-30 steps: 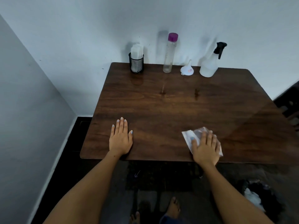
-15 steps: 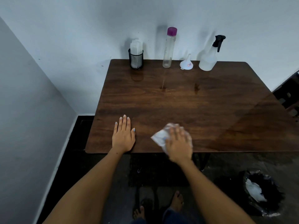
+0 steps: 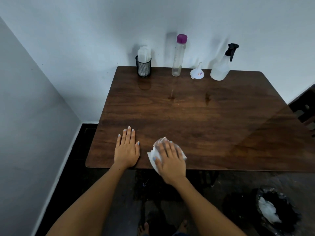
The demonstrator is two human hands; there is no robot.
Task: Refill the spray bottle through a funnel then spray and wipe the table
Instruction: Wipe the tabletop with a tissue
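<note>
My right hand (image 3: 170,157) lies flat on a crumpled white tissue (image 3: 154,155), pressing it against the dark wooden table (image 3: 196,116) near the front edge. Just left of it, my left hand (image 3: 127,149) rests palm down on the wood with fingers spread, holding nothing. At the back of the table, against the wall, stand the clear spray bottle (image 3: 221,67) with its black trigger head, a small white funnel (image 3: 197,73) lying mouth down, and a tall clear bottle (image 3: 178,57) with a purple cap.
A black mesh cup (image 3: 143,66) with white tissues stands at the back left of the table. On the floor at the lower right is a black bin bag (image 3: 274,210) with white paper in it. Walls close off the left and far sides.
My right hand has slid the tissue leftward along the front of the table, ending close beside my left hand. The left hand has stayed in place.
</note>
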